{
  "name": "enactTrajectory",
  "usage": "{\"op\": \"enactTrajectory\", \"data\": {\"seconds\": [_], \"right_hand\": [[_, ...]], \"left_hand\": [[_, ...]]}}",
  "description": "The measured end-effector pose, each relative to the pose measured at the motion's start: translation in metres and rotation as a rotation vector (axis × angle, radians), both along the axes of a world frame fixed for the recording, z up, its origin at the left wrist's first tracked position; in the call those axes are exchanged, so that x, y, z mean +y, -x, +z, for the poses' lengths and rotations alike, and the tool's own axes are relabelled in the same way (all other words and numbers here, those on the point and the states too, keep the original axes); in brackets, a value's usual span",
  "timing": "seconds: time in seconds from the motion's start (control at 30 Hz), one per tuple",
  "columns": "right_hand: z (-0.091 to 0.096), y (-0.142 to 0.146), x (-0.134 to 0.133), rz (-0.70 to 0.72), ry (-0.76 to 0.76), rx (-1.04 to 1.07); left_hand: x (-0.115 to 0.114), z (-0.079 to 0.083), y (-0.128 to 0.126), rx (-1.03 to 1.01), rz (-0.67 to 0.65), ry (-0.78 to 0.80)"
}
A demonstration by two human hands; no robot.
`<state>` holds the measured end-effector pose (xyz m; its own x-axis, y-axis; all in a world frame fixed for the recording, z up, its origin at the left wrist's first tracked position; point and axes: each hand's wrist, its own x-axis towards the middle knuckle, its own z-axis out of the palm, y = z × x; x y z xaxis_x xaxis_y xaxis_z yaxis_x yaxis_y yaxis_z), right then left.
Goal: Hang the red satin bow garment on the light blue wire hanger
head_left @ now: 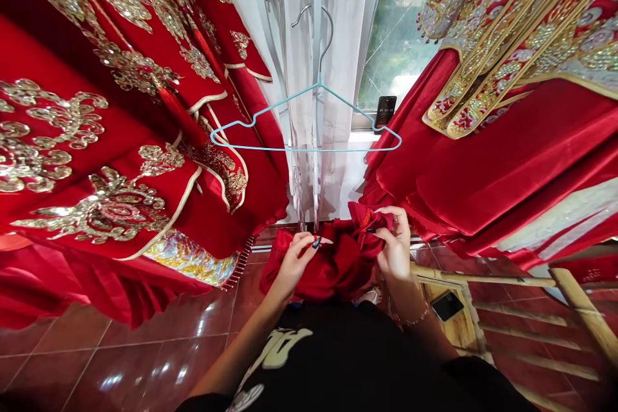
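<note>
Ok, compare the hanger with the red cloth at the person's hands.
The hanger is mostly pale blue; the cloth is deep red. The hanger is a thin, open frame; the cloth is bunched in folds. The hanger hangs bare; the right hand grips the cloth. Both are roughly centred across the picture.

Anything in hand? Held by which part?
Yes, a bunched red cloth: the right hand holds it near its upper right edge; the left hand appears to pinch it at the upper left.
</note>
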<state>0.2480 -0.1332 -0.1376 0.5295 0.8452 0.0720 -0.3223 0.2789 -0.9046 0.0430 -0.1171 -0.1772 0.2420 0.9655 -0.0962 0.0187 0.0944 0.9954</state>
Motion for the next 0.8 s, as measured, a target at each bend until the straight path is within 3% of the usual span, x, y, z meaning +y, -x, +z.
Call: {"op": "enactTrajectory", "data": {"seconds": [0.1,0.2,0.37,0.53,0.7,0.8], "right_hand": [[0.000,0.012,0.000,0.028,-0.025,-0.015],[-0.001,0.026,-0.002,0.085,-0.032,-0.001],[-0.004,0.038,-0.008,0.169,-0.025,-0.015],[-0.003,0.042,-0.008,0.177,-0.024,-0.070],[-0.009,0.014,-0.007,0.230,0.042,-0.263],[-0.009,-0.026,-0.010,0.239,0.151,-0.637]], "left_hand": [[-0.010,0.000,-0.018,-0.173,0.103,-0.028],[-0.008,-0.005,-0.042,-0.218,0.231,-0.081],[0.004,-0.010,-0.066,-0.122,0.213,-0.209],[0.011,-0.005,-0.058,-0.178,0.169,-0.159],[0.017,0.001,-0.038,-0.327,0.233,-0.060],[0.019,0.004,-0.032,-0.367,0.248,-0.011]]}}
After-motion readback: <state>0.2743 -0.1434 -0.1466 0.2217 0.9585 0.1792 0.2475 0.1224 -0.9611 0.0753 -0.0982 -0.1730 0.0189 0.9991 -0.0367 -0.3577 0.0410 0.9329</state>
